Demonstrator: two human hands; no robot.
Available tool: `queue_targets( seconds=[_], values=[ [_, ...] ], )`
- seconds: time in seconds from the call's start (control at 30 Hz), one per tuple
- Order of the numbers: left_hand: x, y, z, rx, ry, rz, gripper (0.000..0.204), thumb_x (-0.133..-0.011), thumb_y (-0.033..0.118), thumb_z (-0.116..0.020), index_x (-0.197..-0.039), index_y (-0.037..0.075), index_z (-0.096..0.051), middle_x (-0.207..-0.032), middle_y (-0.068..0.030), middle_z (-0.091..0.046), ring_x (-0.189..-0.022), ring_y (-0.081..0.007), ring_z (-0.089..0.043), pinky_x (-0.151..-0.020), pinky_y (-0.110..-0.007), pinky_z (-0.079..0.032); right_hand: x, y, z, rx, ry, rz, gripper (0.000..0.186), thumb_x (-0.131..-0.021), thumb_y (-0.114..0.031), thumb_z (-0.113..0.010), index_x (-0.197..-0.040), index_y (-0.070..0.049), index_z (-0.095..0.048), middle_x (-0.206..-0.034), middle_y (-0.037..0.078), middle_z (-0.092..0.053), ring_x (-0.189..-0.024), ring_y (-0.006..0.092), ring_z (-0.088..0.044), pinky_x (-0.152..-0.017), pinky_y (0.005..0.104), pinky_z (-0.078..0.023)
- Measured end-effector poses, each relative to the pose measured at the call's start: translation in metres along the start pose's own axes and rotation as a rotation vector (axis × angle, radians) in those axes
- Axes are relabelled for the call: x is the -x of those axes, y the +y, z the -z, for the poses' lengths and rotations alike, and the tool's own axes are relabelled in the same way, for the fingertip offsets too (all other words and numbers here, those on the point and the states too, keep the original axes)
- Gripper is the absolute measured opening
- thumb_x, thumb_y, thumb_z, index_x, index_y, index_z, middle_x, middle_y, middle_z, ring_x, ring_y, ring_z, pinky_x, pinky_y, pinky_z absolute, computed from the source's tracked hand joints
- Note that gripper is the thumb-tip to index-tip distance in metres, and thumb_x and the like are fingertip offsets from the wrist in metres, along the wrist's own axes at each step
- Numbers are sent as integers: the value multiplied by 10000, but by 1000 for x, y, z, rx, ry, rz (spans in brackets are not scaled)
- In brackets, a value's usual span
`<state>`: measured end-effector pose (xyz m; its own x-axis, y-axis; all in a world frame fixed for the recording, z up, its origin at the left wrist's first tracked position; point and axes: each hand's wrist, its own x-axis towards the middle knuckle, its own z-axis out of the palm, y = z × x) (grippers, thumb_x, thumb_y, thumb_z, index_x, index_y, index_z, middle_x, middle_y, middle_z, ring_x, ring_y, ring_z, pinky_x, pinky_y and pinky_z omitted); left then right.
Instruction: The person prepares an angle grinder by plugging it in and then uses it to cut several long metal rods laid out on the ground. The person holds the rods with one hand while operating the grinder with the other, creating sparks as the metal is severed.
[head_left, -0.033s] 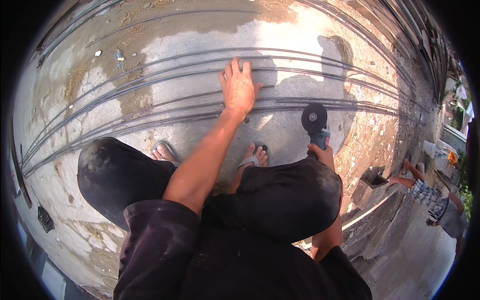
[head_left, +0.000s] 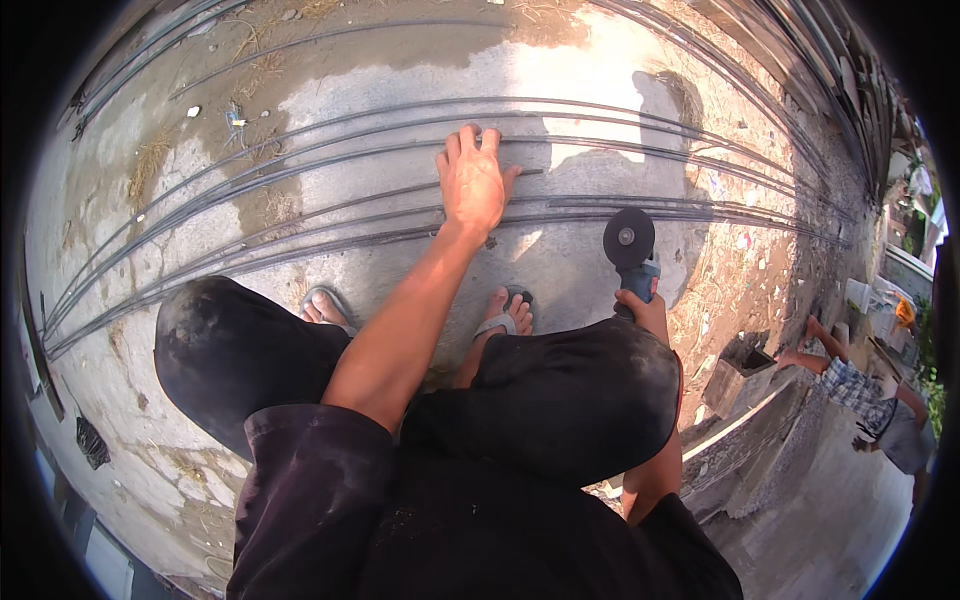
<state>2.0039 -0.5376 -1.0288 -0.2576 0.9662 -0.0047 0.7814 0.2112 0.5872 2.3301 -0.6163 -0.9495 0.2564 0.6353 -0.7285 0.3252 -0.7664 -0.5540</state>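
My right hand (head_left: 645, 310) is wrapped around the blue-grey body of an angle grinder (head_left: 640, 278) beside my right knee. Its dark cutting disc (head_left: 628, 237) points away from me, close to the steel bars (head_left: 650, 213). My left hand (head_left: 473, 188) reaches forward over the bars, palm down, with fingers spread. Its fingertips are at one of the farther bars (head_left: 400, 128); the palm covers part of a shorter bar (head_left: 525, 172), whose end shows right of the thumb. Whether the palm presses on that bar is hidden.
My sandalled feet (head_left: 510, 312) stand just behind the bars. More long bars (head_left: 720, 70) run at the far right. A wooden box (head_left: 740, 370) stands to the right, near another person (head_left: 870, 400). Straw and litter (head_left: 235, 125) lie on the concrete at the far left.
My left hand has drawn slightly back toward me, and the short bar's end beneath it has shifted a little left. The right hand and the grinder stay nearly still.
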Motion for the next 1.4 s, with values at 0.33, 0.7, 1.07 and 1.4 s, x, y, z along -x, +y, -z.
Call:
queue_targets(
  seconds=[0.33, 0.7, 1.07, 1.4],
  values=[
    [76, -35, -63, -241, -295, -80, 330, -926, 250, -804, -1159, 39, -702, -1202, -146, -701, -1204, -347, -643, -1013, -499, -523, -10, 31, 8, -51, -23, 8, 358, -875, -171, -838, -1094, 45, -655, -847, 120, -697, -643, 219, -708, -587, 365, -594],
    [43, -31, -40, -143, -771, -24, 365, -980, 277, -751, -1213, -3, -753, -1314, -260, -718, -1302, -450, -641, -1080, -492, -562, -8, 3, -12, 231, -76, 151, 444, -820, -215, -865, -1137, 44, -693, -967, 128, -747, -831, 215, -739, -735, 377, -591],
    [38, -29, -37, -87, -789, 49, 446, -1023, 409, -715, -1121, -18, -796, -1132, -271, -780, -1110, -437, -753, -974, -513, -599, -36, 41, -37, 422, -54, 189, 491, -768, -247, -910, -1102, 58, -718, -902, 116, -745, -785, 212, -710, -726, 391, -569],
    [39, -25, -36, -71, -779, 97, 446, -1022, 441, -718, -1088, 11, -818, -1131, -248, -788, -1105, -420, -756, -978, -503, -600, -31, 27, -43, 439, -45, 153, 545, -754, -267, -916, -1147, 58, -724, -921, 135, -762, -802, 237, -738, -744, 390, -579]
  ],
)
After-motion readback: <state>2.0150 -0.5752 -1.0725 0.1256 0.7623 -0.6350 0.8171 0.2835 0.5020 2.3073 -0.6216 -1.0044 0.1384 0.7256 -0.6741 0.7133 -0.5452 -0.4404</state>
